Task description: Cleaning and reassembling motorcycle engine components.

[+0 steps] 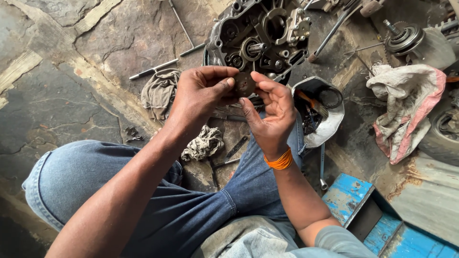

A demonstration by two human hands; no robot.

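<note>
Over stone floor (71, 86) we pinched a small round disc (244, 84), flat face upward, between left hand (203, 93) and right hand (272, 112), its edges hidden by fingertips.

Dull greasy metal disc (244, 84)

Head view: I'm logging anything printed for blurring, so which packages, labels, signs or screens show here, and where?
None: no package, label, sign or screen shows.
Nearest to a container: a cut-open pale tub of small parts, right of the hands.
Both hands, left hand and right hand, hold a small dark disc.
</note>
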